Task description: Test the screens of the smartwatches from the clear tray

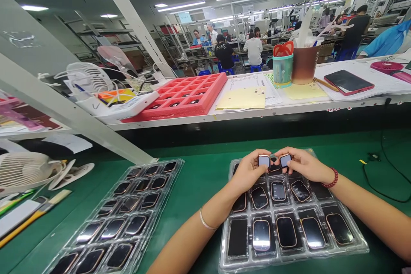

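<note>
Both hands [247, 172] [304, 165] partly cover a tray [292, 257]; cluttered shelf [244, 116] beyond.

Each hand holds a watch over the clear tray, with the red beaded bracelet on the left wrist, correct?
No: the head view shows the red beaded bracelet on the right wrist. The left hand and right hand each hold a watch over the clear tray.

a silvery bangle [204, 223] and red beads [336, 177] are worn.
</note>
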Demonstrator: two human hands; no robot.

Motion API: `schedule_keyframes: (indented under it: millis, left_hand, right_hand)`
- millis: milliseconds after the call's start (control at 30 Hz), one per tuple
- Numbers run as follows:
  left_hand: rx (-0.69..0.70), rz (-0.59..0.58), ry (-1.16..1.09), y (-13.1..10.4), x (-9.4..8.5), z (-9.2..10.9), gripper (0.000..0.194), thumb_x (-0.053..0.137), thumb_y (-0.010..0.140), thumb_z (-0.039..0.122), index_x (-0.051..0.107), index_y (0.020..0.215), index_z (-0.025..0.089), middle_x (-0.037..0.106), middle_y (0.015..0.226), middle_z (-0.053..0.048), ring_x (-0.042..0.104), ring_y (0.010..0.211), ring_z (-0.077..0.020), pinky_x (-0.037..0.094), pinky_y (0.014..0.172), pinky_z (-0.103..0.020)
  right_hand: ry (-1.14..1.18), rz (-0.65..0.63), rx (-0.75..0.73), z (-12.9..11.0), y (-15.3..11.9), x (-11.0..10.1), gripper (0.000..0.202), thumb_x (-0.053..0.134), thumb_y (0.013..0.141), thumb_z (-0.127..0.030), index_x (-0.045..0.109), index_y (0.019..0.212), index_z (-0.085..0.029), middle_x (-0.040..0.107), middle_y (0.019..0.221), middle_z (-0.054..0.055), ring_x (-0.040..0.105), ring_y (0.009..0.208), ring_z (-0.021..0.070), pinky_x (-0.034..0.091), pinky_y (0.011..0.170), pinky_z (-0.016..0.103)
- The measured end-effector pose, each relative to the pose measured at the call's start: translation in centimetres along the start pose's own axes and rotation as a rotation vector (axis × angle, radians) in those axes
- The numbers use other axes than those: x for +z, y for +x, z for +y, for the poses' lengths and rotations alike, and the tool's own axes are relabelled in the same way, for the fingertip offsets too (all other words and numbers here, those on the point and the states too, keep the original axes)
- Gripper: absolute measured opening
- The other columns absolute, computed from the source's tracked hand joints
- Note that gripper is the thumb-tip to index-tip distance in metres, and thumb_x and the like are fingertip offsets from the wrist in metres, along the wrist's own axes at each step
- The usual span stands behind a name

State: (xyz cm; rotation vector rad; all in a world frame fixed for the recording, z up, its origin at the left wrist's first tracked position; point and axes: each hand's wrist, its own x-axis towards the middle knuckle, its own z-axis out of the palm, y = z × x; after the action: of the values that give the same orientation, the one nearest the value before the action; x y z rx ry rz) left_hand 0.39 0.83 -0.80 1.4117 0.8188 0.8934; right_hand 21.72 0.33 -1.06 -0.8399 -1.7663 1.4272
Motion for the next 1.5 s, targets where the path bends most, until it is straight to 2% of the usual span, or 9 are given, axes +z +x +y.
schedule_keyframes:
  millis: [700, 900, 1067, 1233, 1500]
  left_hand:
    - [0.003, 0.038, -0.004, -0.13, 0.04, 0.24, 0.038, 0.063, 0.07, 0.017, 0.053, 0.107, 0.016, 0.064, 0.087, -0.005, 0.058, 0.076, -0.0142, 0.046, 0.072, -0.027]
    - [-0.015, 0.038, 0.012, -0.23, 0.03, 0.6, 0.033, 0.066, 0.073, 0.029, 0.056, 0.101, 0.014, 0.065, 0.082, -0.005, 0.056, 0.064, -0.0114, 0.044, 0.063, -0.025]
    - [-0.062, 0.057, 0.049, -0.27, 0.04, 0.79, 0.031, 0.063, 0.076, 0.038, 0.059, 0.094, 0.013, 0.066, 0.079, -0.006, 0.056, 0.057, -0.0109, 0.035, 0.049, -0.02]
    - [-0.094, 0.065, 0.048, -0.32, 0.0, 0.87, 0.032, 0.061, 0.077, 0.044, 0.061, 0.089, 0.014, 0.068, 0.078, -0.006, 0.059, 0.057, -0.0124, 0.035, 0.05, -0.02]
    - [-0.067, 0.059, 0.034, -0.28, -0.02, 0.72, 0.034, 0.059, 0.077, 0.044, 0.059, 0.092, 0.013, 0.068, 0.08, -0.007, 0.059, 0.057, -0.0123, 0.032, 0.048, -0.019]
  right_hand:
    - [0.029, -0.002, 0.02, 0.16, -0.01, 0.03, 0.03, 0.051, 0.082, -0.016, 0.053, 0.113, -0.017, 0.065, 0.102, 0.007, 0.063, 0.073, 0.0119, 0.053, 0.064, 0.024]
    - [0.053, 0.007, 0.04, 0.03, 0.05, 0.02, 0.026, 0.052, 0.086, -0.022, 0.055, 0.111, -0.016, 0.067, 0.101, 0.008, 0.064, 0.072, 0.0123, 0.052, 0.06, 0.022]
    - [0.078, 0.023, 0.055, 0.16, 0.03, -0.14, 0.026, 0.053, 0.088, -0.032, 0.059, 0.106, -0.015, 0.068, 0.094, 0.008, 0.065, 0.066, 0.0126, 0.053, 0.057, 0.024]
    - [0.091, 0.045, 0.045, 0.12, -0.11, -0.08, 0.031, 0.055, 0.087, -0.043, 0.061, 0.097, -0.015, 0.068, 0.085, 0.006, 0.062, 0.06, 0.0115, 0.052, 0.056, 0.024]
    - [0.046, 0.048, 0.022, 0.16, -0.11, 0.18, 0.026, 0.059, 0.084, -0.039, 0.058, 0.093, -0.015, 0.066, 0.078, 0.004, 0.056, 0.055, 0.0102, 0.048, 0.052, 0.023]
